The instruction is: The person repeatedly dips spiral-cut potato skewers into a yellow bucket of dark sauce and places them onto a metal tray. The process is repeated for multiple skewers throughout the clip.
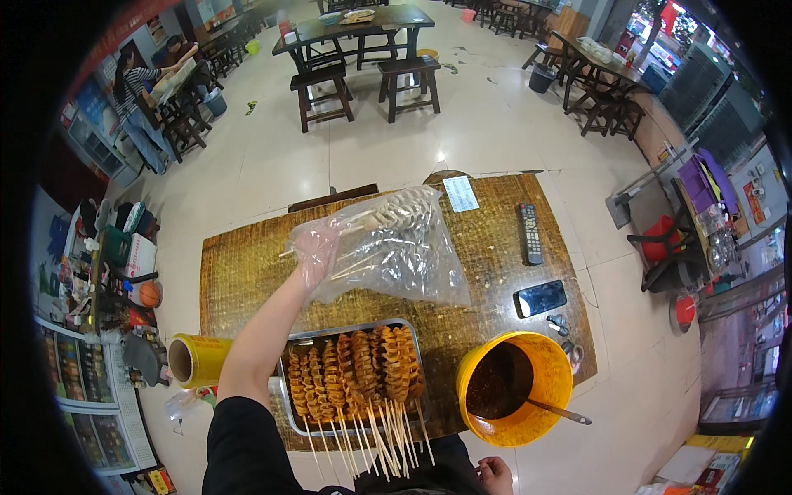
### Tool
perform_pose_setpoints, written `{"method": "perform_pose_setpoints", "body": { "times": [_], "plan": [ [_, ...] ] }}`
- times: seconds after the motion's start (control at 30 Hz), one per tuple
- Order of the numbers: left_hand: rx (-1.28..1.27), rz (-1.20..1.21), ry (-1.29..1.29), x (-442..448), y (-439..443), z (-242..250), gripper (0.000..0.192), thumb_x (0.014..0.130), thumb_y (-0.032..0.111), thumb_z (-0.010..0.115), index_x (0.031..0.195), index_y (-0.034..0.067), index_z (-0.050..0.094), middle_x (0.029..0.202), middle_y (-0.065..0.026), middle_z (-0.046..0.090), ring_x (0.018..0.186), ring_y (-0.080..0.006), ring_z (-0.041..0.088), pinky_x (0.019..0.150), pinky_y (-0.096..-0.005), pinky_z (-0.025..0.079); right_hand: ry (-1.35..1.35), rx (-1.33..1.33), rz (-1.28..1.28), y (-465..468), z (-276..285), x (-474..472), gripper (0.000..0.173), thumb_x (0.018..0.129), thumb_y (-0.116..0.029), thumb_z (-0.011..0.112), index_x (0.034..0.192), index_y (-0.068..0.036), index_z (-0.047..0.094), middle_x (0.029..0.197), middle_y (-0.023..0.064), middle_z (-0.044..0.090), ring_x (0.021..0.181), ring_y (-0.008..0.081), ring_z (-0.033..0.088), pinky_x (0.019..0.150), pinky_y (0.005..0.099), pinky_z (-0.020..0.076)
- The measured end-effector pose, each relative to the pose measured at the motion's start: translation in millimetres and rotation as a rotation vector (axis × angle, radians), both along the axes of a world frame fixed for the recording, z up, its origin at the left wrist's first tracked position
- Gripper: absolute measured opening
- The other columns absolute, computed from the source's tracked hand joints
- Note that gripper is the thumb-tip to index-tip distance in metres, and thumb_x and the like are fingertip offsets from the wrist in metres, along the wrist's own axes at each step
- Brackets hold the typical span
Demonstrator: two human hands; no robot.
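Note:
My left hand (317, 247) is at a clear plastic bag (427, 272), with thin plastic over its fingers, closed around the stick end of a skewer. Pale spiral-cut food (405, 209) on that skewer shows through the film; more bare sticks lie lower in the bag. Nearer me, a metal tray (416, 331) holds several skewers of sauce-coated spiral food (362, 371), their sticks pointing toward my body. My right hand (495, 475) hangs at the bottom edge, fingers curled and partly cut off; whether it holds anything cannot be seen.
On the wooden table (247, 278) are a yellow bucket (550, 396) of dark sauce with a ladle (560, 411), a smartphone (540, 298), a remote control (530, 235), keys (559, 323) and a printed sheet (461, 193). A yellow-wrapped roll (204, 361) sits left. Two people (133, 93) are farther back.

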State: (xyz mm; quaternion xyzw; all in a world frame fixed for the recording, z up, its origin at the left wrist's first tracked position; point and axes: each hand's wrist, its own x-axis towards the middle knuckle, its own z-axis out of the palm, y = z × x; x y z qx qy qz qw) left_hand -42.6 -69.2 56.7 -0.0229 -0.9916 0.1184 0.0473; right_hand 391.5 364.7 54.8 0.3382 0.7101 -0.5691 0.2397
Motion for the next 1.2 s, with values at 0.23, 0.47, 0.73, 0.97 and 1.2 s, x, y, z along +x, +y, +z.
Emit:
{"method": "perform_pose_setpoints", "body": {
  "times": [0.23, 0.47, 0.73, 0.97, 1.2],
  "plan": [
    [0.386, 0.077, -0.031, 23, -24, -19, 0.026, 0.088, 0.016, 0.053, 0.113, 0.009, 0.058, 0.082, -0.0115, 0.066, 0.072, -0.0246, 0.065, 0.059, -0.0350, 0.051, 0.067, 0.053, 0.091, -1, -7, 14, 0.011, 0.089, -0.010, 0.052, 0.095, -0.005, 0.060, 0.065, 0.0040, 0.057, 0.057, 0.0115, 0.053, 0.051, 0.0256, 0.0438],
    [0.185, 0.110, 0.055, 85, -47, -17, 0.018, 0.088, 0.013, 0.049, 0.101, 0.009, 0.061, 0.083, -0.0155, 0.065, 0.078, -0.0318, 0.065, 0.065, -0.0426, 0.051, 0.118, -0.012, 0.092, 1, -4, 14, 0.013, 0.089, -0.010, 0.051, 0.097, -0.003, 0.059, 0.069, 0.0061, 0.060, 0.058, 0.0134, 0.055, 0.053, 0.0274, 0.0461],
    [0.487, 0.440, -0.079, 173, -54, 52, 0.020, 0.087, 0.017, 0.051, 0.100, 0.005, 0.062, 0.082, -0.0176, 0.065, 0.077, -0.0356, 0.063, 0.067, -0.0430, 0.049, 0.126, 0.019, 0.016, 16, -6, 20, 0.008, 0.093, -0.007, 0.052, 0.095, 0.000, 0.057, 0.077, 0.0066, 0.063, 0.062, 0.0112, 0.058, 0.058, 0.0247, 0.0481],
    [1.296, 0.773, -0.143, 271, -61, 59, 0.019, 0.094, 0.022, 0.053, 0.084, 0.006, 0.052, 0.064, -0.0016, 0.050, 0.051, -0.0104, 0.041, 0.046, -0.0272, 0.033, 0.217, -0.042, -0.023, 14, 5, 11, 0.007, 0.093, -0.006, 0.052, 0.092, -0.001, 0.056, 0.077, 0.0073, 0.063, 0.064, 0.0115, 0.058, 0.057, 0.0237, 0.0476],
    [1.898, 0.986, 0.106, 353, 12, 94, 0.016, 0.100, 0.025, 0.044, 0.095, 0.009, 0.044, 0.067, 0.0001, 0.046, 0.047, -0.0047, 0.033, 0.038, -0.0196, 0.026, 0.301, -0.165, 0.115, 1, 32, 1, 0.007, 0.093, -0.009, 0.053, 0.097, -0.004, 0.057, 0.081, 0.0053, 0.063, 0.063, 0.0072, 0.054, 0.057, 0.0211, 0.0447]
  ]
}}
